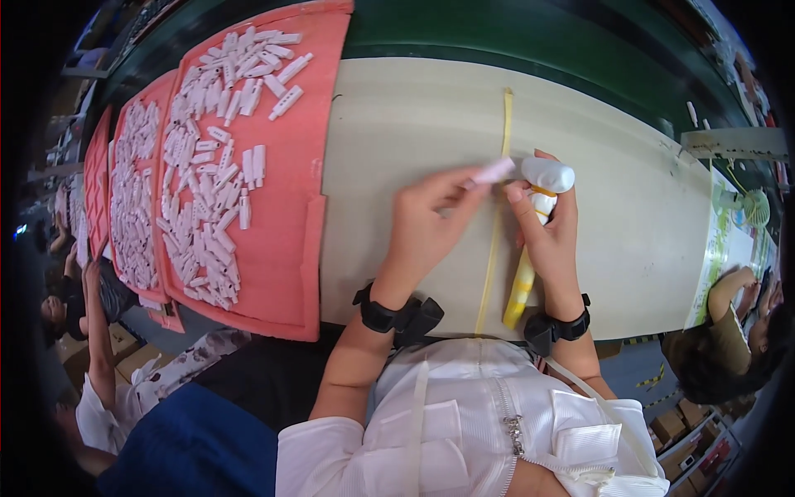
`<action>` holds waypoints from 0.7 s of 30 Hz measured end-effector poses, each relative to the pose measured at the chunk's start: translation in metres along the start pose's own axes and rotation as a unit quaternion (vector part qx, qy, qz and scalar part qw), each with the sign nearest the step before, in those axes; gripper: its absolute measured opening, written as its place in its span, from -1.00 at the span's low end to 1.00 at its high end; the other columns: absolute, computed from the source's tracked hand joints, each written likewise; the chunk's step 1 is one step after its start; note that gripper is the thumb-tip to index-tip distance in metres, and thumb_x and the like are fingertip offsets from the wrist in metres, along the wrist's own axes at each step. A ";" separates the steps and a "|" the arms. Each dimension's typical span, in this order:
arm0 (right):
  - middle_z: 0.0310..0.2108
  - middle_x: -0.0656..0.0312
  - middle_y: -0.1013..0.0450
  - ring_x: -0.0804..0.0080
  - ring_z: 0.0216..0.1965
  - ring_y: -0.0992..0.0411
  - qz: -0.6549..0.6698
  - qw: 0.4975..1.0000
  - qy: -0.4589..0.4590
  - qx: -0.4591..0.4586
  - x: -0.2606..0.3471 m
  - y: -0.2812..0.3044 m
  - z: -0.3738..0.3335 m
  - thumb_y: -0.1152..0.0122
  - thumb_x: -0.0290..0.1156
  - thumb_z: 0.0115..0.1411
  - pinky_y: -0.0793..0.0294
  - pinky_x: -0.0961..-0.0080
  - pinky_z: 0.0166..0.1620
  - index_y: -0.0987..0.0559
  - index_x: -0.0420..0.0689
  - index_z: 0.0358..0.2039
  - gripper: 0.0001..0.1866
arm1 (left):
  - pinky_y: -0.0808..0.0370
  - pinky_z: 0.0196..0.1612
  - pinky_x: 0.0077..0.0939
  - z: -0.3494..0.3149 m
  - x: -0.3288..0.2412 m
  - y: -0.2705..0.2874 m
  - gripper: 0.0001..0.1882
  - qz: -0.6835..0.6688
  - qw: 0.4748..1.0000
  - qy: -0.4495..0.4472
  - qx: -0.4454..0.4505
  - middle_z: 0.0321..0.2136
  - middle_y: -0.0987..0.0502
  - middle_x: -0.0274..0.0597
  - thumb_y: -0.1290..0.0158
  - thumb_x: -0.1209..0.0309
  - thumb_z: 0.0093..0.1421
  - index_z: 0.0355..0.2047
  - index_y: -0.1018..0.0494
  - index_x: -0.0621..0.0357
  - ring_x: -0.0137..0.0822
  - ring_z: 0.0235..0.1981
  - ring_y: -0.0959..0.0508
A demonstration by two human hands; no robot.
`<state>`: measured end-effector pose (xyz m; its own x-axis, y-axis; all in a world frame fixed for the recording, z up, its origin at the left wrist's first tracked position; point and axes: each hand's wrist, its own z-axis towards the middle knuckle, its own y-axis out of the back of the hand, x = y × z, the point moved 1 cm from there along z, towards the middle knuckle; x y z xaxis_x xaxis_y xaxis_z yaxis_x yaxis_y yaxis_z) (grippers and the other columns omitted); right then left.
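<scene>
My left hand pinches a small pale plastic piece between thumb and fingers, slightly blurred by motion. Just to its right, my right hand is closed round a white rounded cylinder with an orange-yellow band below it. A yellow-and-white tube runs from under the right hand toward my body; whether it joins the cylinder, I cannot tell. The two held things are close together, above the beige worktable. Many similar white pieces with small dark holes lie heaped on a pink tray at the left.
A yellow tape line crosses the table. Farther left, a second pink tray holds more white pieces. A green surface borders the far side. At right are a metal bar, a small green fan and another person. People also sit at left.
</scene>
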<state>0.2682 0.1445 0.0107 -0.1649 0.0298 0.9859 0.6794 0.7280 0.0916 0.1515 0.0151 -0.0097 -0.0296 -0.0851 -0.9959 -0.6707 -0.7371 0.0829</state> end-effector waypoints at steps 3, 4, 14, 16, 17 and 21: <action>-0.29 0.34 -0.51 0.75 -0.56 -0.32 -0.013 1.000 -0.015 0.002 0.002 0.000 0.000 -0.28 -0.31 0.37 -0.31 0.74 -0.56 -0.31 -0.15 0.30 -0.43 | -0.68 -0.11 -0.46 0.012 0.003 0.042 -0.68 -0.214 0.956 0.046 -0.196 -0.06 -0.60 -0.01 -0.06 0.40 0.44 0.13 -0.47 0.28 -0.28 -0.17 -0.70; -0.29 0.34 -0.51 0.75 -0.56 -0.31 -0.014 1.000 -0.024 0.003 0.002 -0.001 0.000 -0.28 -0.30 0.37 -0.31 0.74 -0.56 -0.31 -0.15 0.30 -0.43 | -0.68 -0.11 -0.46 0.017 0.003 0.058 -0.68 -0.199 0.956 0.065 -0.207 -0.06 -0.60 -0.01 -0.06 0.40 0.44 0.13 -0.47 0.28 -0.28 -0.17 -0.70; -0.29 0.34 -0.52 0.75 -0.57 -0.30 -0.023 0.999 -0.034 0.011 0.000 -0.002 0.000 -0.27 -0.31 0.37 -0.29 0.75 -0.56 -0.31 -0.13 0.30 -0.44 | -0.60 -0.32 -0.47 0.023 0.020 0.095 -0.67 -0.335 0.901 0.023 -0.275 -0.15 -0.58 -0.03 0.03 0.31 0.48 0.13 -0.39 0.25 -0.30 -0.34 -0.62; -0.29 0.34 -0.52 0.75 -0.58 -0.29 -0.016 0.999 -0.035 0.016 -0.002 -0.001 0.000 -0.26 -0.32 0.37 -0.28 0.75 -0.56 -0.32 -0.13 0.30 -0.45 | -0.57 -0.34 -0.49 0.024 0.025 0.083 -0.69 -0.285 0.924 0.017 -0.254 -0.20 -0.57 -0.06 0.03 0.32 0.48 0.11 -0.41 0.25 -0.33 -0.38 -0.60; -0.29 0.34 -0.52 0.75 -0.58 -0.29 -0.021 0.999 -0.040 0.013 -0.002 0.000 0.000 -0.26 -0.32 0.37 -0.28 0.75 -0.56 -0.32 -0.13 0.30 -0.45 | -0.55 -0.36 -0.51 0.025 0.026 0.077 -0.70 -0.238 0.942 0.010 -0.236 -0.24 -0.57 -0.10 0.03 0.33 0.48 0.09 -0.43 0.25 -0.36 -0.41 -0.58; -0.28 0.34 -0.52 0.74 -0.58 -0.29 -0.015 0.999 -0.020 0.033 -0.001 -0.002 0.001 -0.25 -0.34 0.37 -0.27 0.74 -0.56 -0.31 -0.13 0.31 -0.45 | -0.51 -0.37 -0.56 0.024 0.022 0.058 -0.75 -0.062 0.980 -0.018 -0.190 -0.40 -0.59 -0.19 0.03 0.37 0.47 0.02 -0.51 0.25 -0.45 -0.51 -0.54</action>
<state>0.2663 0.1438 0.0094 -0.2137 0.0324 0.9764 0.6255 0.7722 0.1112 0.0938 -0.0134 -0.0273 0.0045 0.0395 -0.9992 -0.3457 -0.9375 -0.0386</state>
